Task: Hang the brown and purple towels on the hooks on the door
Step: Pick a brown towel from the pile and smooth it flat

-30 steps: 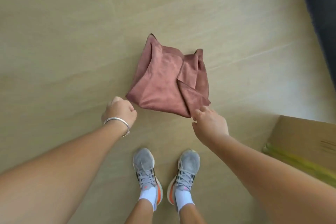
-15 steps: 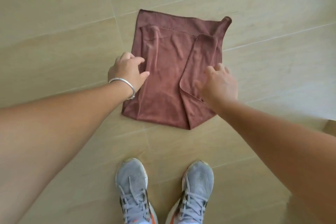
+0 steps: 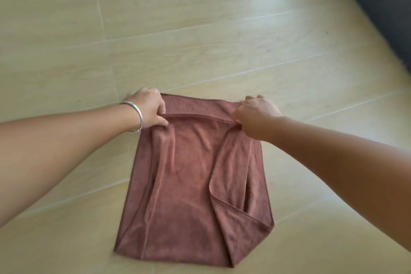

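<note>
We are pinching the far corners of the brown towel (image 3: 191,175) with the left hand (image 3: 148,110) and right hand (image 3: 255,115). The towel is lying on the floor (image 3: 200,28), partly folded. It is looking soft, light and limp; it is likely drooping when lifted. Open floor is surrounding it; a dark edge (image 3: 382,2) is bordering the far right.

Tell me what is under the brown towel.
The brown towel lies on the beige tiled floor, which shows all around it. The left hand and right hand grip its far corners. Whatever the cloth itself covers cannot be seen.
</note>
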Tool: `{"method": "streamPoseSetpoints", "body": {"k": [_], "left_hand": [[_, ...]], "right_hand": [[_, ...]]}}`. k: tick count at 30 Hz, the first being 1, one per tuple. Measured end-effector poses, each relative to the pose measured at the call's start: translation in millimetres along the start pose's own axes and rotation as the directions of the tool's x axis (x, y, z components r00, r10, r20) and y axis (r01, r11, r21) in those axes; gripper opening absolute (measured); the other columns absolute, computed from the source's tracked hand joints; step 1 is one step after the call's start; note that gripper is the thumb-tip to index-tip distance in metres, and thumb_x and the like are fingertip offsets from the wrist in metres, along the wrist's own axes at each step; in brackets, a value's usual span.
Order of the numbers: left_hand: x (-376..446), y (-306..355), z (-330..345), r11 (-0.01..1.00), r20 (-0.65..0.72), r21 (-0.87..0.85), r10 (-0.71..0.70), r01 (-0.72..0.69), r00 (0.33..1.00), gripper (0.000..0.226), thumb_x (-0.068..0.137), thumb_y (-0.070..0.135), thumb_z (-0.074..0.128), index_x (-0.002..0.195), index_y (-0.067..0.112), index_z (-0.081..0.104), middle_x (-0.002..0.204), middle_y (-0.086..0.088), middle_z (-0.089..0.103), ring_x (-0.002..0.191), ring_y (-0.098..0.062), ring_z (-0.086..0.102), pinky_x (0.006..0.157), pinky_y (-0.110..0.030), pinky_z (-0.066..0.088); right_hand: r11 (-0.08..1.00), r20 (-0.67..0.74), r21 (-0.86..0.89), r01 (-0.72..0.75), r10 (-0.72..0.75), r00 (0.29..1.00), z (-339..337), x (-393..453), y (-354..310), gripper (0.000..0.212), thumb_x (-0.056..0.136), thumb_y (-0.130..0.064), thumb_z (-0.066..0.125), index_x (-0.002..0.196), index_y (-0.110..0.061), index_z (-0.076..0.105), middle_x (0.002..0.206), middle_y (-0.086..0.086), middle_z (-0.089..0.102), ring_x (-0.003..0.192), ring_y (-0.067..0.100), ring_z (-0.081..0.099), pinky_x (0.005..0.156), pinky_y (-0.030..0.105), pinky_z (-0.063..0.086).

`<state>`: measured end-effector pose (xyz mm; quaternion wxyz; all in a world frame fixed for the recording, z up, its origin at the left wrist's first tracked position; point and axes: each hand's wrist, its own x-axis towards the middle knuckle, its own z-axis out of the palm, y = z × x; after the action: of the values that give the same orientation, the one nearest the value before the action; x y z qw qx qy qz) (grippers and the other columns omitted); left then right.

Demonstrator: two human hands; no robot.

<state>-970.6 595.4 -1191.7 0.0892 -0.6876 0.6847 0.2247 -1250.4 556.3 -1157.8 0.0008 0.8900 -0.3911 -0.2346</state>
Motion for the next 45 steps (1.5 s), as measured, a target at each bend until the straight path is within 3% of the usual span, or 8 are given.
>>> {"method": "streamPoseSetpoints", "body": {"k": [8,13,17,22,25,30,36,45], "left_hand": [[-114,-5,-114,0.988,-0.054,0.02,-0.151,0.152,0.987,0.013,0.078,0.042,0.073,0.073,0.033,0.065,0.099,0.0,0.067,0.095,-0.028,0.06,0.073,-0.031,0.045],[-207,-15,-234,0.97,-0.074,-0.037,-0.242,0.24,0.968,0.016,0.08,0.038,0.072,0.069,0.032,0.063,0.099,0.0,0.065,0.097,-0.029,0.058,0.078,-0.036,0.049],[-251,-25,-347,0.965,-0.176,-0.087,-0.26,0.248,0.95,0.013,0.084,0.036,0.069,0.072,0.031,0.066,0.103,0.005,0.061,0.101,-0.026,0.055,0.077,-0.035,0.045],[-279,-46,-496,0.958,-0.378,-0.099,-0.287,0.27,0.88,0.012,0.085,0.035,0.067,0.075,0.029,0.069,0.104,0.002,0.06,0.098,-0.028,0.055,0.071,-0.032,0.04],[-304,-59,-576,0.949,-0.475,-0.121,-0.313,0.291,0.822,0.011,0.085,0.035,0.066,0.076,0.03,0.071,0.105,0.002,0.06,0.097,-0.028,0.056,0.072,-0.035,0.043],[-356,-71,-657,0.954,-0.571,-0.149,-0.299,0.262,0.765,0.009,0.084,0.033,0.068,0.081,0.026,0.072,0.108,-0.001,0.061,0.098,-0.03,0.056,0.079,-0.039,0.047],[-435,-80,-621,0.975,-0.468,-0.056,-0.216,0.215,0.857,0.008,0.083,0.034,0.071,0.076,0.03,0.067,0.102,0.009,0.061,0.097,-0.02,0.054,0.078,-0.037,0.046],[-525,-50,-386,0.95,-0.119,-0.063,-0.312,0.307,0.942,0.005,0.084,0.033,0.069,0.079,0.031,0.069,0.097,0.015,0.057,0.099,-0.013,0.052,0.076,-0.031,0.046]], "right_hand": [[0.853,0.002,0.464,-0.24,0.27,0.963,-110,-102,12,0.014,0.077,-0.024,0.049,0.079,-0.032,0.06,0.09,0.001,0.068,0.077,0.028,0.055,0.062,0.026,0.037],[0.845,-0.06,0.464,-0.266,0.329,0.942,-242,-163,15,0.037,0.078,-0.061,0.046,0.073,-0.028,0.061,0.073,-0.005,0.062,0.068,0.023,0.054,0.056,0.027,0.034],[0.849,-0.14,0.447,-0.282,0.378,0.915,-364,-174,29,0.008,0.083,-0.023,0.051,0.08,-0.024,0.057,0.077,0.001,0.064,0.068,0.028,0.055,0.055,0.027,0.034],[0.857,-0.304,0.447,-0.256,0.415,0.857,-515,-170,46,0.03,0.075,-0.002,0.045,0.096,-0.023,0.051,0.079,0.0,0.059,0.073,0.028,0.052,0.061,0.031,0.038],[0.886,-0.42,0.401,-0.232,0.403,0.813,-593,-171,54,0.043,0.08,-0.001,0.047,0.114,-0.026,0.057,0.087,0.002,0.065,0.088,0.027,0.055,0.073,0.032,0.04],[0.933,-0.502,0.28,-0.227,0.344,0.793,-671,-187,57,0.011,0.09,-0.022,0.058,0.089,-0.025,0.069,0.086,0.002,0.067,0.093,0.025,0.053,0.079,0.036,0.034],[0.95,-0.374,0.276,-0.143,0.243,0.895,-640,-213,21,0.015,0.093,-0.038,0.055,0.094,-0.033,0.07,0.086,-0.006,0.06,0.089,0.017,0.043,0.077,0.031,0.028],[0.958,-0.14,0.282,0.049,-0.01,0.99,-434,-289,-78,0.019,0.094,-0.039,0.053,0.103,-0.035,0.069,0.101,-0.006,0.062,0.107,0.019,0.045,0.083,0.031,0.033]]}}
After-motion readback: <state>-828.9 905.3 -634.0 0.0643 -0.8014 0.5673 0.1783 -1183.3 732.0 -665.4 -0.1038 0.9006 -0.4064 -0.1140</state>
